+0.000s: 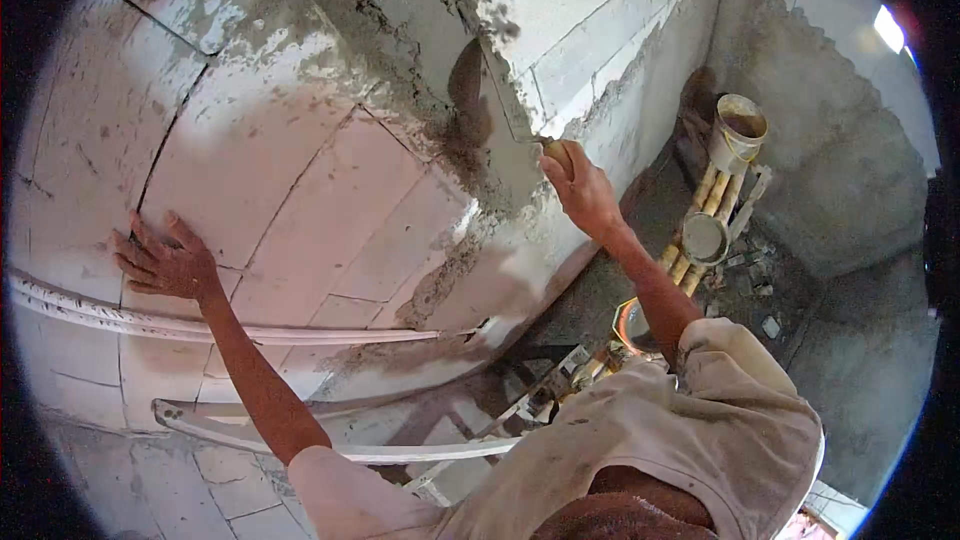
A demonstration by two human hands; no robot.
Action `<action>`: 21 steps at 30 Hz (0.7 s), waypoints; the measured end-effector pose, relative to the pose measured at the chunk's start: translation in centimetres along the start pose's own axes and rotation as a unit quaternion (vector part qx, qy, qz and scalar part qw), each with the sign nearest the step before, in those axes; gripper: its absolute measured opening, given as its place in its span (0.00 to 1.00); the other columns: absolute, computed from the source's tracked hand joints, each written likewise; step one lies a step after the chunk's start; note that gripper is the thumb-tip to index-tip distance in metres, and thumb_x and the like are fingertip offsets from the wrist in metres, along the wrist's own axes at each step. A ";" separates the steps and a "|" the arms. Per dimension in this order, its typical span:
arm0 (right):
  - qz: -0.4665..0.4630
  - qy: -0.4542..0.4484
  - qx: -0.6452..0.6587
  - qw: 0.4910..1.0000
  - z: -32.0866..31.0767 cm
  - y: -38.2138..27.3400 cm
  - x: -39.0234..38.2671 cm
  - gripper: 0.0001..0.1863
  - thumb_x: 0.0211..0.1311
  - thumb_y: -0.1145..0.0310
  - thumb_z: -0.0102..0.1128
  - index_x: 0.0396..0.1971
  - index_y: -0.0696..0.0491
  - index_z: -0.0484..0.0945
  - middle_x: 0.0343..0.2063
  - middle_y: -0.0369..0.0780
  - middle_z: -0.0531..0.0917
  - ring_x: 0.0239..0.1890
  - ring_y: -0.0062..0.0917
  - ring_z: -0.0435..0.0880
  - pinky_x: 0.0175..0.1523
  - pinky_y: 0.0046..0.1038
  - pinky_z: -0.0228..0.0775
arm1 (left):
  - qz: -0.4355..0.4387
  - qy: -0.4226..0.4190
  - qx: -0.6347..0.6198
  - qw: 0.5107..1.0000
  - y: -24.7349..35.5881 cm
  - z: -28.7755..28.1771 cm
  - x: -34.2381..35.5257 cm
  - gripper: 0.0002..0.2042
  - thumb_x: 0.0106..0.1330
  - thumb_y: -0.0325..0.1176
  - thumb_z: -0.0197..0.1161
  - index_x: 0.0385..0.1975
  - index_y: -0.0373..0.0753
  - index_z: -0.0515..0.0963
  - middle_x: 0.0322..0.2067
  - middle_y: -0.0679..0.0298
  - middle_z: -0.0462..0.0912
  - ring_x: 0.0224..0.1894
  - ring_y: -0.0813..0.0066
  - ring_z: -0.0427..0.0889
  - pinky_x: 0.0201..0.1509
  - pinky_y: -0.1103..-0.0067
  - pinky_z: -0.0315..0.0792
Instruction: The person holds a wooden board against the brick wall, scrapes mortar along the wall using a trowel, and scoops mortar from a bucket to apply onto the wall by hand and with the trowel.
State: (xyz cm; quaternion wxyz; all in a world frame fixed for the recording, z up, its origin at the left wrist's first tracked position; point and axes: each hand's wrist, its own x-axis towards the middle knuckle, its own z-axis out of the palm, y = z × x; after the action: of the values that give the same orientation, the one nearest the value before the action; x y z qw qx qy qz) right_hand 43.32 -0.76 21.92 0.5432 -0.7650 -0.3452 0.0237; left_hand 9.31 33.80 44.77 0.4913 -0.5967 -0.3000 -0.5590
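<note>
Your left hand (168, 260) lies open, fingers spread, against the pale block wall (330, 180), while your right hand (585, 195) is closed around the handle of a trowel (558, 153) at the grey mortar (512, 180) along the corner, 2 round containers (730, 152) standing on bamboo poles (711, 196) to your right.

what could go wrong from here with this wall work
Rough grey mortar might crumble off near the trowel in the right hand. The bucket, apparently perched on bamboo poles, could tip if knocked. The bare left hand, spread against the blockwork, might get scraped.
</note>
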 end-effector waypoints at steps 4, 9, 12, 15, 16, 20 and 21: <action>-0.047 0.072 0.016 0.996 -2.3 -6.2 3.2 0.19 0.68 0.57 0.52 0.47 0.56 0.66 0.28 0.53 0.82 0.29 0.52 0.81 0.32 0.44 0.73 | 0.000 0.006 0.002 1.000 0.3 -0.4 -0.3 0.29 0.66 0.63 0.46 0.62 0.56 0.69 0.66 0.60 0.61 0.65 0.50 0.60 0.62 0.48 0.52; -0.119 0.111 -0.048 0.986 -1.5 -10.2 10.6 0.15 0.69 0.59 0.50 0.48 0.53 0.67 0.36 0.48 0.79 0.30 0.52 0.80 0.35 0.48 0.72 | -0.014 -0.004 -0.009 1.000 0.4 -1.0 -0.1 0.28 0.65 0.63 0.48 0.62 0.58 0.68 0.66 0.60 0.62 0.64 0.50 0.61 0.61 0.46 0.53; -0.240 0.130 -0.103 0.957 0.2 -4.1 7.5 0.16 0.69 0.60 0.50 0.50 0.53 0.67 0.41 0.48 0.76 0.31 0.53 0.80 0.34 0.48 0.72 | -0.016 0.000 -0.019 1.000 0.7 -0.9 0.1 0.28 0.65 0.62 0.49 0.62 0.59 0.68 0.65 0.61 0.63 0.64 0.50 0.61 0.60 0.46 0.53; -0.160 -0.010 -0.062 0.985 1.6 1.5 1.7 0.17 0.69 0.61 0.49 0.51 0.55 0.69 0.43 0.49 0.74 0.38 0.49 0.80 0.35 0.45 0.74 | -0.003 0.003 -0.022 1.000 -0.3 -1.2 0.0 0.27 0.65 0.62 0.49 0.62 0.60 0.68 0.65 0.61 0.63 0.64 0.50 0.62 0.60 0.45 0.54; -0.169 0.028 -0.084 0.982 1.9 2.0 2.1 0.17 0.70 0.60 0.48 0.50 0.56 0.69 0.43 0.49 0.75 0.39 0.50 0.80 0.37 0.45 0.74 | 0.004 0.012 -0.032 0.999 0.4 -0.7 0.2 0.27 0.65 0.62 0.49 0.62 0.60 0.68 0.65 0.61 0.63 0.64 0.50 0.62 0.59 0.45 0.54; -0.140 0.109 -0.019 0.984 -0.9 -9.2 3.5 0.19 0.70 0.57 0.47 0.51 0.56 0.69 0.46 0.51 0.75 0.42 0.51 0.79 0.44 0.48 0.71 | 0.006 -0.007 -0.024 1.000 -0.2 -0.7 -0.4 0.27 0.65 0.62 0.49 0.61 0.60 0.69 0.64 0.61 0.64 0.63 0.50 0.62 0.59 0.46 0.55; -0.139 0.098 -0.022 0.985 -1.7 -11.7 5.0 0.19 0.70 0.56 0.47 0.51 0.55 0.69 0.46 0.51 0.75 0.42 0.51 0.79 0.45 0.48 0.71 | 0.011 0.007 -0.011 1.000 -0.3 -0.7 -0.3 0.27 0.65 0.63 0.48 0.60 0.60 0.70 0.64 0.61 0.64 0.63 0.50 0.62 0.58 0.47 0.55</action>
State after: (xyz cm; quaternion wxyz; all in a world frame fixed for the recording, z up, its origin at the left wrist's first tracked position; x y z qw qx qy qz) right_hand 41.95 2.58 34.18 0.5556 -0.7197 -0.3938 -0.1351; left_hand 8.68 33.33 44.51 0.4923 -0.6018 -0.2841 -0.5611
